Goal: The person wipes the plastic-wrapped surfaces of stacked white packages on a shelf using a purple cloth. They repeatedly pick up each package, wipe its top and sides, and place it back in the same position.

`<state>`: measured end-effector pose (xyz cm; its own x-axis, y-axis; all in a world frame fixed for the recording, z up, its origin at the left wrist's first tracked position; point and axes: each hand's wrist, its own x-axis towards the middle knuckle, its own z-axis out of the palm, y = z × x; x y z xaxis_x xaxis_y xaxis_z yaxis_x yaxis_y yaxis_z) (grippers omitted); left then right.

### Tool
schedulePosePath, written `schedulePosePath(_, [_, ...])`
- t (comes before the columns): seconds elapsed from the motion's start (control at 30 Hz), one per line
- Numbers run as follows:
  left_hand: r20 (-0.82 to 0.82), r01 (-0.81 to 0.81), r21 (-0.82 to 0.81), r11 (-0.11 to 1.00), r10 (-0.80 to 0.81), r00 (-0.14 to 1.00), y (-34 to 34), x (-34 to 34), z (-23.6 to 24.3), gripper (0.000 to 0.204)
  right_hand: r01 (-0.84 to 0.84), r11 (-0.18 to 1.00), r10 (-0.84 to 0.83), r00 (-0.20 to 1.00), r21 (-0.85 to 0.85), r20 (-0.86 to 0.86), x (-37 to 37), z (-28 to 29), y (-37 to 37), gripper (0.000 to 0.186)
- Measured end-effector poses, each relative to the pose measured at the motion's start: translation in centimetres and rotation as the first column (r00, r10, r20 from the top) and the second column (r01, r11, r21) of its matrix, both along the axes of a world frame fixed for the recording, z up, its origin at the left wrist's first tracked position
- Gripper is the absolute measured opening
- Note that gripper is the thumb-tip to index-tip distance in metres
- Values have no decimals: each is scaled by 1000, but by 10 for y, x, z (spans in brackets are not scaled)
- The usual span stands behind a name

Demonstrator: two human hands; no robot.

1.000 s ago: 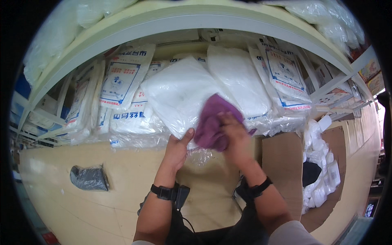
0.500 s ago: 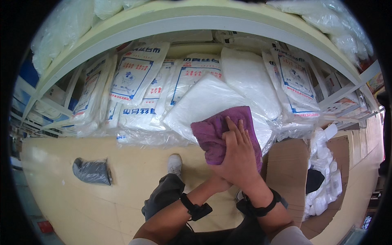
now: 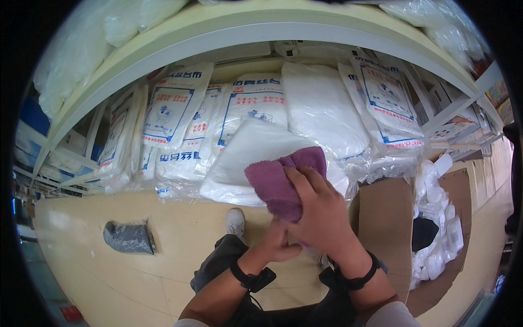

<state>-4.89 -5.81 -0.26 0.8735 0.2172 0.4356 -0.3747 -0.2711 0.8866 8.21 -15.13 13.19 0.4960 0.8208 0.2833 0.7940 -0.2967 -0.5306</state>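
Observation:
A purple towelling cloth [image 3: 275, 182] is bunched and folded in front of me, above the near edge of a white folded sheet package [image 3: 239, 158]. My right hand [image 3: 321, 215] is closed over the cloth's right side, its fingers curled into the fabric. Below it, my left hand [image 3: 272, 245] meets the cloth's lower edge. The left fingertips are partly hidden by the cloth, and that thumb points right beneath my right palm.
Printed plastic packages [image 3: 174, 106] fill the shelf ahead, under a curved shelf edge [image 3: 261, 32]. An open cardboard box [image 3: 384, 229] holding white plastic items [image 3: 444, 234] stands at right. A dark plastic-wrapped bundle [image 3: 129, 237] lies on the floor at left, beyond my shoe [image 3: 235, 220].
The cloth has become more bunched and sits slightly left. My right fingers have curled from lying flat to gripping it. My left hand has shifted left, out from behind the right wrist.

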Motion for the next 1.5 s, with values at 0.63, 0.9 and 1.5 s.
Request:
schedulePosePath(0.63, [-500, -537, -670, 513, 222, 837, 67, 22, 16, 38, 528, 743, 224, 384, 412, -896, 116, -90, -85, 34])
schedulePosePath(0.9, [-524, -616, -636, 465, 325, 787, 78, 31, 12, 53, 566, 727, 415, 89, 389, -905, 124, -84, -101, 51])
schedulePosePath(1.5, [-757, -480, -608, 632, -280, 591, 14, -7, -142, 38, 797, 396, 312, 350, 456, -883, 149, -86, -104, 32])
